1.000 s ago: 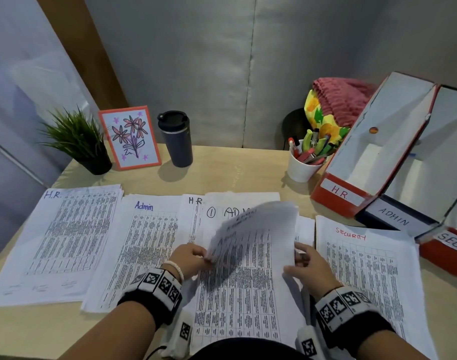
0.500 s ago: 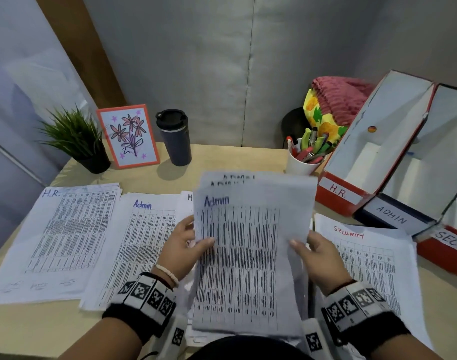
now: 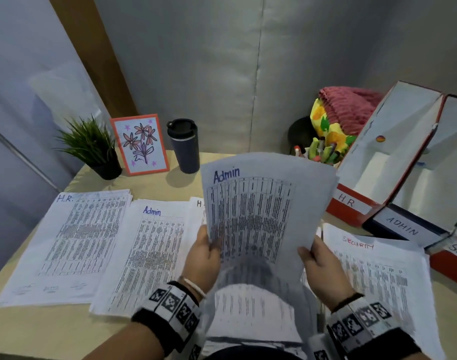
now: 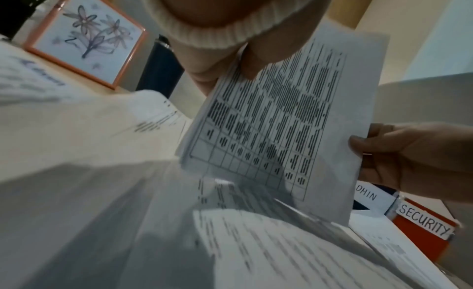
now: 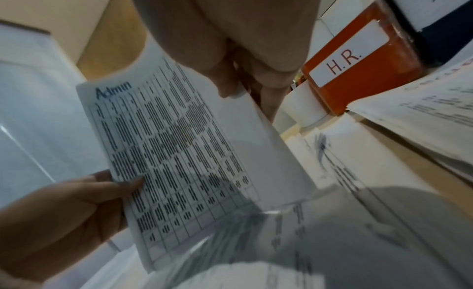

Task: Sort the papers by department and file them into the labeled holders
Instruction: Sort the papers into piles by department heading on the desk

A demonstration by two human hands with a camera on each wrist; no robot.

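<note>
I hold an Admin sheet (image 3: 263, 211) upright above the desk, its printed table facing me. My left hand (image 3: 204, 258) pinches its left edge and my right hand (image 3: 318, 266) pinches its right edge. The same Admin sheet (image 4: 279, 119) (image 5: 163, 143) shows in both wrist views. On the desk lie an H.R. pile (image 3: 74, 242), an Admin pile (image 3: 149, 253), and a Security pile (image 3: 372, 276). More unsorted papers (image 3: 253, 307) lie under my hands. At the right stand the H.R. holder (image 3: 352, 203), the Admin holder (image 3: 404, 227) and the Security holder (image 3: 453, 258).
At the back of the desk stand a potted plant (image 3: 92, 149), a framed flower picture (image 3: 140, 144), a dark travel mug (image 3: 184, 145) and a cup of pens (image 3: 321, 152). A colourful bag (image 3: 336, 118) sits behind the holders.
I have lifted the top sheet off the middle pile and raised it upright with both hands, so that its Admin heading now faces me. The piles on the desk have not moved.
</note>
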